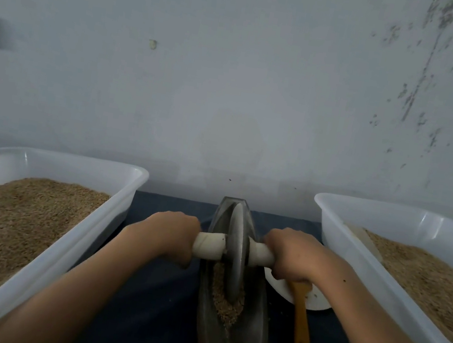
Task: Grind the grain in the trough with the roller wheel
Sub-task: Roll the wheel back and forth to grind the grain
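Observation:
A grey metal roller wheel (235, 249) stands upright on its edge in the long, boat-shaped metal trough (249, 338) in front of me. A white-wrapped axle handle (209, 245) runs through the wheel's centre. My left hand (171, 233) grips the left end of that handle and my right hand (292, 253) grips the right end. Brown grain (227, 308) lies in the trough, heaped around the wheel's lower rim on my side. The far end of the trough is hidden behind the wheel.
A white plastic tub (110, 221) of brown grain stands on the left, a second tub (338, 242) on the right. A white plate (314, 301) with a yellow-handled tool (301, 325) lies right of the trough on the dark cloth (157, 302). A wall stands close behind.

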`<action>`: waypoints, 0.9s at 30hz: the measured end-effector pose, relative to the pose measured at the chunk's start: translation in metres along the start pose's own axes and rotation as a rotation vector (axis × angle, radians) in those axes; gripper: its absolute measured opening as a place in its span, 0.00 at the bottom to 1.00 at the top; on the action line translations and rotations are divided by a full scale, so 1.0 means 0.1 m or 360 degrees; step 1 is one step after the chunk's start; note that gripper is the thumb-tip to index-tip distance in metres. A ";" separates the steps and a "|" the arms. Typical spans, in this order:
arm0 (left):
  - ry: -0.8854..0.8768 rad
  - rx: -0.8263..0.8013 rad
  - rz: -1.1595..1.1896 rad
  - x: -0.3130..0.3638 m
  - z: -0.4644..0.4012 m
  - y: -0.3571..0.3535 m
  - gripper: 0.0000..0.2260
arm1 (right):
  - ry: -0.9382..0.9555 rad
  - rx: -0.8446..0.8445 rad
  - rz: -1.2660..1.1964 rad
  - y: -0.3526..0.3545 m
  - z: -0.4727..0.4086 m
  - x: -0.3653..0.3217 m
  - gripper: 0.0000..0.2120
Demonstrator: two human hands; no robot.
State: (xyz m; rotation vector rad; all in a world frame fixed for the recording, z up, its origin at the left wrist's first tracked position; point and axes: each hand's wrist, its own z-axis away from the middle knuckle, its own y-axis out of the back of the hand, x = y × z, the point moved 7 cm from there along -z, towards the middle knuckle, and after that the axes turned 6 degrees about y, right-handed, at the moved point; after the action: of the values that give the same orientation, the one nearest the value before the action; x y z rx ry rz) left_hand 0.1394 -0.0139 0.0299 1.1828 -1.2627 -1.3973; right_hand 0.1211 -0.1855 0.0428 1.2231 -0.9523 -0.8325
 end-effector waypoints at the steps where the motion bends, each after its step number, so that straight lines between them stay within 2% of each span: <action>1: 0.0009 0.0016 -0.0005 0.00 0.00 0.01 0.20 | -0.0007 0.0012 -0.0003 0.00 -0.01 0.01 0.13; 4: 0.0048 0.0208 -0.0038 0.01 -0.03 0.06 0.17 | -0.0068 0.0185 0.0018 0.00 -0.08 0.04 0.12; 8: 0.0066 0.0698 -0.0059 0.05 0.02 0.18 0.09 | -0.0125 0.0670 0.0026 0.02 -0.10 0.05 0.06; 10: 0.0056 0.0783 -0.0068 0.07 0.04 0.20 0.08 | -0.0128 0.0791 0.0029 0.02 -0.08 0.06 0.06; 13: 0.0038 0.0637 -0.0094 0.06 0.00 0.16 0.10 | -0.0099 0.0637 -0.0011 0.01 -0.09 0.06 0.07; 17: 0.0000 0.0082 0.0023 0.00 -0.04 0.03 0.18 | 0.0009 0.0243 0.0045 0.02 -0.08 0.02 0.13; 20: -0.0006 -0.0108 0.0083 -0.02 -0.01 -0.03 0.21 | 0.0019 0.0115 0.0073 0.02 -0.04 -0.01 0.13; 23: 0.0020 -0.0008 0.0066 -0.01 -0.01 -0.01 0.19 | -0.0003 0.0156 0.0061 0.01 -0.05 0.00 0.13; 27: 0.0049 0.0522 -0.0053 0.05 0.01 0.15 0.11 | -0.0102 0.0388 0.0029 0.01 -0.09 0.05 0.08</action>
State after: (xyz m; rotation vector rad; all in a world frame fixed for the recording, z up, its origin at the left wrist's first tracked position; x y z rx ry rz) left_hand 0.1383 -0.0196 0.0447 1.4449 -1.4956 -1.2197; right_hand 0.1309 -0.1863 0.0437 1.4002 -1.1409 -0.7607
